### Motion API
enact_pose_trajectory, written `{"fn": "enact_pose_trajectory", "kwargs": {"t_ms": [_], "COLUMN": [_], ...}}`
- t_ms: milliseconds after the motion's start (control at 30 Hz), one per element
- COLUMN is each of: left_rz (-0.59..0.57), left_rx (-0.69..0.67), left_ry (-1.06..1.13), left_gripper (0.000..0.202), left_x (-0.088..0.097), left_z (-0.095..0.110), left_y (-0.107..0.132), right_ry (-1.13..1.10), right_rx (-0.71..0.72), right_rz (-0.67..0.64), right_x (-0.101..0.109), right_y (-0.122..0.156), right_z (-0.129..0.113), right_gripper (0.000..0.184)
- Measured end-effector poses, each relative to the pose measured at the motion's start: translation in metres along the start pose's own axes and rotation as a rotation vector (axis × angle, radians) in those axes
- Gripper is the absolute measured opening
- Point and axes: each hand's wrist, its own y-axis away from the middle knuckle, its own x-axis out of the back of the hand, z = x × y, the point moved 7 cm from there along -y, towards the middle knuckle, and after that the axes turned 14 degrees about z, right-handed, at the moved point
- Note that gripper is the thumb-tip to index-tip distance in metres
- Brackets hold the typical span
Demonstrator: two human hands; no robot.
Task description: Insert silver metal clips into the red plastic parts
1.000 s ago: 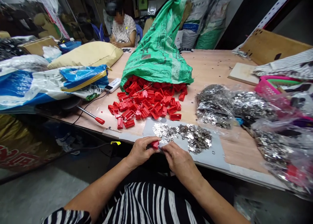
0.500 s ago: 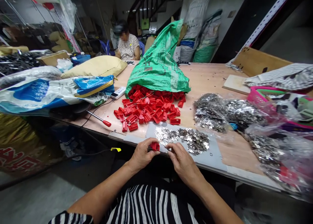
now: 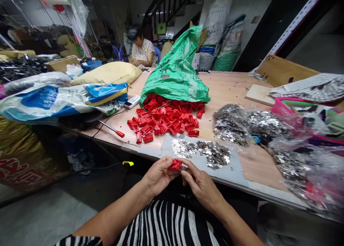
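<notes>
My left hand (image 3: 159,175) is closed on a small red plastic housing (image 3: 175,164), held just in front of the table edge. The fingers of my right hand (image 3: 200,183) are pinched together at its right side, with the index finger against the red plastic. A bit of shiny metal shows by the right thumb tip, apparently a small metal piece mostly hidden by the fingers. Beyond my hands lie small flat metal pieces (image 3: 215,153) on a grey sheet (image 3: 238,166). Behind them is a heap of red plastic housings (image 3: 163,118), spilling from a green woven sack (image 3: 174,75).
A red-tipped lever (image 3: 119,133) juts out at left, below blue-and-white sacks (image 3: 40,102). Plastic bags of metal pieces (image 3: 232,124) and a pink basket (image 3: 279,106) stand at right. Across the table sits a co-worker (image 3: 143,50).
Both hands have come together, and the red housing now meets the right fingers. The left hand has moved slightly right and turned the housing; earlier a gap lay between the hands.
</notes>
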Motion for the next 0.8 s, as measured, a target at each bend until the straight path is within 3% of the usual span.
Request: {"fn": "enact_pose_trajectory", "kwargs": {"t_ms": [200,467,600,700,800], "left_rz": [0.037,0.046,0.0,0.041,0.171], "left_rx": [0.121,0.107,0.128,0.146,0.202], "left_ry": [0.113,0.201,0.188,0.102,-0.064], "left_gripper": [0.014,0.007,0.011,0.014,0.015], "left_x": [0.0,0.0,0.001,0.013,0.039], "left_z": [-0.013,-0.021,-0.03,-0.039,-0.049], "left_y": [0.0,-0.002,-0.002,-0.005,-0.015], "right_ry": [-0.083,-0.07,-0.151,-0.111,0.052], "right_rx": [0.009,0.0,-0.049,-0.104,-0.147], "right_rz": [0.002,0.143,0.167,0.121,0.148], "right_x": [0.002,0.005,0.0,-0.002,0.011], "right_y": [0.0,0.002,0.003,0.004,0.003], "right_z": [-0.001,0.007,0.022,0.035,0.047], "right_gripper": [0.038,0.03,0.036,0.039,0.037]}}
